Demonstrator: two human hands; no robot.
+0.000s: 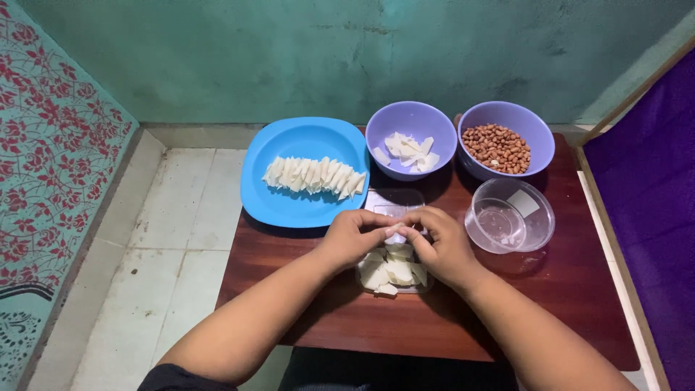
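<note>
Head view, looking down on a dark wooden table (pixel 550 304): both hands meet at the centre, above a clear rectangular container (pixel 394 279) that holds pale white dough pieces (pixel 391 274). The left hand (pixel 355 235) and right hand (pixel 441 246) have their fingertips pinched together on one small white piece (pixel 394 233), held just over the container; the piece is largely hidden by the fingers, so its shape cannot be told with certainty. Both hands are clenched loosely around that pinch.

Behind the hands, a blue plate (pixel 289 206) carries a row of folded white triangles (pixel 315 176), overlapping one another. To its right stands a purple bowl (pixel 405 116) with a few loose white pieces, and beside that a second purple bowl of peanuts (pixel 498 147). A clear round tub (pixel 507 217) sits near the right hand. Tiled floor (pixel 174 239) lies left of the table.
</note>
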